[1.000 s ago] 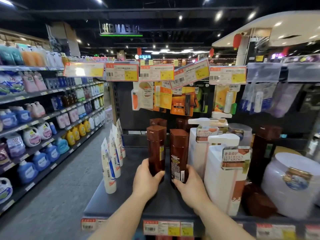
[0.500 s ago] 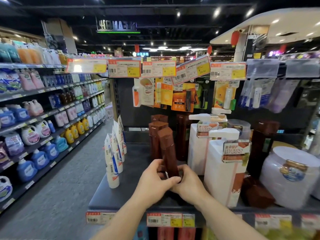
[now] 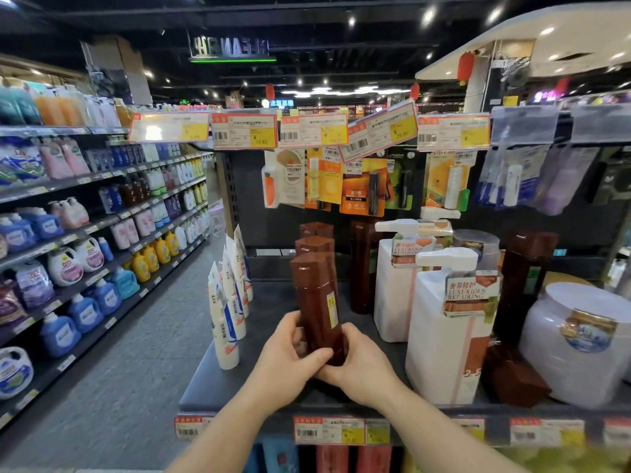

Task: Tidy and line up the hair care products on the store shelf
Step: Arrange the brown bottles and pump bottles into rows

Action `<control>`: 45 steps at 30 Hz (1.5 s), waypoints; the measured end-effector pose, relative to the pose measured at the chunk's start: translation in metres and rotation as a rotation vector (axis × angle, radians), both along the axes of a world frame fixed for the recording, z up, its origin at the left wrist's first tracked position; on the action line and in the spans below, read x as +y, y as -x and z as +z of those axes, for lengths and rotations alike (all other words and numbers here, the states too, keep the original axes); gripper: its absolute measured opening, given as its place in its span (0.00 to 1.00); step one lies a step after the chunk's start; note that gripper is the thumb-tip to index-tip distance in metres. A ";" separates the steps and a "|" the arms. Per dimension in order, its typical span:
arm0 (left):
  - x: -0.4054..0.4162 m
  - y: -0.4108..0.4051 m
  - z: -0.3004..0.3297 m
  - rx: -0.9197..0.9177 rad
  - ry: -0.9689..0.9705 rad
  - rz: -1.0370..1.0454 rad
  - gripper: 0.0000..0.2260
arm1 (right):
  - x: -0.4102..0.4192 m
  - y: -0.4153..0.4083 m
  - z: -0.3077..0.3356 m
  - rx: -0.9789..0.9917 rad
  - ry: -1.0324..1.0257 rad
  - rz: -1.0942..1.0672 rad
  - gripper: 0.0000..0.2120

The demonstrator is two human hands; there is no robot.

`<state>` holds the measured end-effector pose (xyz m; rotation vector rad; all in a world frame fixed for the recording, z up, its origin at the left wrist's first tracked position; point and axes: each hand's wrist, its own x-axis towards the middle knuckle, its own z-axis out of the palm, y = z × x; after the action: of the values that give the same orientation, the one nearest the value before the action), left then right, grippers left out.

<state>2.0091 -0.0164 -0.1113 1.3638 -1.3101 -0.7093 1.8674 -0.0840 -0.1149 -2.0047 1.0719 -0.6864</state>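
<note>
Both hands gripped the lower part of a tall brown shampoo bottle (image 3: 317, 302) at the front of the dark shelf (image 3: 273, 401). The left hand (image 3: 286, 360) wrapped its fingers round the bottle's left side with the thumb across the base, and the right hand (image 3: 358, 367) curled round the right side and bottom. The bottle leaned slightly to the left, its cap uppermost; whether its base touched the shelf could not be told. Directly behind it stood two more brown bottles (image 3: 314, 244) in a row. To the left, a line of white tubes (image 3: 227, 312) stood upright near the shelf edge. To the right stood two white pump bottles (image 3: 444, 336) with "Luxurious Repairing" tags, and further right a large pale tub (image 3: 580, 346). Price labels (image 3: 327, 430) ran along the shelf's front edge.
</note>
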 end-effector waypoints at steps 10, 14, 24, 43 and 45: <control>-0.010 -0.021 0.009 -0.073 -0.047 -0.004 0.26 | -0.007 0.001 0.001 0.021 0.003 0.102 0.22; -0.010 -0.017 -0.002 -0.011 -0.118 0.009 0.25 | -0.008 -0.002 -0.003 0.023 0.022 0.095 0.21; -0.011 -0.019 -0.010 -0.024 -0.168 0.024 0.21 | -0.009 -0.006 -0.006 0.030 0.061 0.096 0.22; -0.010 -0.029 -0.005 -0.289 -0.214 -0.042 0.20 | -0.019 -0.004 -0.006 0.184 0.119 0.109 0.28; -0.012 -0.027 -0.005 -0.239 -0.212 -0.084 0.18 | -0.022 -0.006 -0.007 0.184 0.114 0.120 0.29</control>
<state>2.0366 -0.0284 -0.1167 1.6100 -1.5216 -0.7776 1.8736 -0.1057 -0.1224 -2.2455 1.0270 -0.5176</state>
